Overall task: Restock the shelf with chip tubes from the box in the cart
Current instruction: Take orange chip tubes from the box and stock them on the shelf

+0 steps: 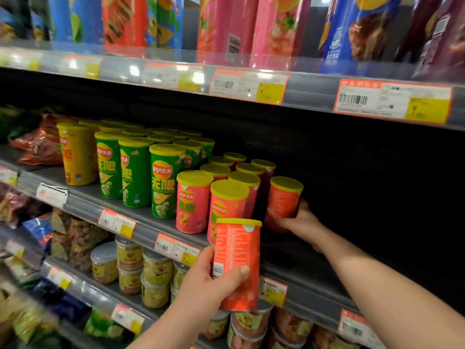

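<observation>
My left hand (214, 280) grips an orange-red chip tube (237, 250) with a yellow lid, held upright in front of the middle shelf's edge. My right hand (302, 217) reaches into the shelf and holds a second orange-red tube (283, 202) upright, just right of the pink tubes (193, 202). Green tubes (137, 172) and yellow tubes (76, 157) stand in rows further left on the same shelf (141, 220). The cart and box are out of view.
Dark bare shelf space (364, 210) lies right of my right hand. Tall chip tubes (226, 23) fill the upper shelf. Small tubs (156, 273) and snack bags (75, 238) sit on the lower shelf. Price tags (247, 85) line the shelf edges.
</observation>
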